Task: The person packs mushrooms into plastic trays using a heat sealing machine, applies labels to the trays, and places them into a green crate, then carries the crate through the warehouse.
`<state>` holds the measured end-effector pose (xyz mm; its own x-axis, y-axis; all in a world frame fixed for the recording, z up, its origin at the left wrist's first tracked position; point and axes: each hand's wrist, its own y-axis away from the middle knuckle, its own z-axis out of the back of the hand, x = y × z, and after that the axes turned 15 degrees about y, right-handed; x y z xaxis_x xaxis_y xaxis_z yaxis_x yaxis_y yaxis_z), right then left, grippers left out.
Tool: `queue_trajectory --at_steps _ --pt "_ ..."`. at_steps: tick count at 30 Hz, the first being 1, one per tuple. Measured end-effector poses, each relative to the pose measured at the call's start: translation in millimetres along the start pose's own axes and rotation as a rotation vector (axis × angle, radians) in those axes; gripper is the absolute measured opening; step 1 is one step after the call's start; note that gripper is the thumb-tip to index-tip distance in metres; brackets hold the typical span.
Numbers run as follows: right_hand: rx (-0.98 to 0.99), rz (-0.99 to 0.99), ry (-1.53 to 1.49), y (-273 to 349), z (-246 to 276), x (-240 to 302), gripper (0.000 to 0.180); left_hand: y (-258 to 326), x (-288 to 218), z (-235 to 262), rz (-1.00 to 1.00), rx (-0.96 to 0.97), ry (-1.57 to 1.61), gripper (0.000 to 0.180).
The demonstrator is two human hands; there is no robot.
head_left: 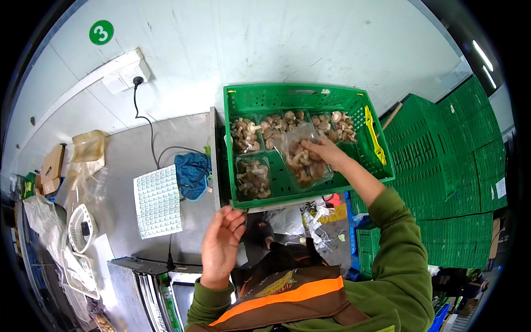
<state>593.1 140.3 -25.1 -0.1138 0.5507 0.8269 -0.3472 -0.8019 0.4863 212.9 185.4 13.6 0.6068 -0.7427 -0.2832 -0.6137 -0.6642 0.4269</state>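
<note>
A green plastic crate [298, 196] stands against the wall with several clear packs of mushrooms in it. My right hand [322, 152] reaches into it, fingers closed over a pack of mushrooms [301, 160] that sits tilted above the crate's floor. Behind that pack, a row of mushroom packs [246, 135] lines the far side. One more mushroom pack [253, 178] lies in the near left corner. My left hand [222, 243] hovers just outside the crate's near left corner, fingers loosely curled and apart, with nothing in them.
Left of the crate, a metal table bears a sheet of labels [157, 200], a blue cloth [192, 176] and a white basket [82, 228]. Stacked green crates [426, 149] rise on the right. Scraps of plastic and paper [316, 221] litter the floor below the crate.
</note>
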Motion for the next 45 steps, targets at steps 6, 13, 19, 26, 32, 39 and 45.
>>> queue_trajectory --at_steps 6,13,19,26,32,39,45 --pt "0.084 -0.369 -0.159 -97.4 -22.8 -138.1 0.038 27.6 -26.2 63.8 -0.178 -0.255 -0.018 0.020" --pt "0.268 -0.171 1.290 -134.6 -64.7 -58.6 0.056 171.0 -73.9 141.0 -0.475 -0.399 0.092 0.027" --pt "-0.055 0.534 0.934 -56.1 -227.1 140.1 0.032 376.5 -195.0 210.6 -1.337 -0.650 -0.325 0.016" --pt "0.874 0.807 0.595 82.3 -706.3 234.2 0.031 544.9 -302.7 502.6 -1.439 -1.145 0.075 0.038" --pt "1.348 0.894 1.150 150.8 -1053.7 143.8 0.036 523.3 -347.0 562.8 -0.734 -1.215 -0.002 0.038" --pt "1.576 1.205 1.402 162.9 -1207.1 60.2 0.025 532.4 -326.0 619.0 -0.641 -1.261 -0.607 0.051" --pt "1.420 0.573 1.180 132.0 -1141.9 77.8 0.009 514.6 -328.7 617.3 -0.765 -1.328 -0.748 0.055"
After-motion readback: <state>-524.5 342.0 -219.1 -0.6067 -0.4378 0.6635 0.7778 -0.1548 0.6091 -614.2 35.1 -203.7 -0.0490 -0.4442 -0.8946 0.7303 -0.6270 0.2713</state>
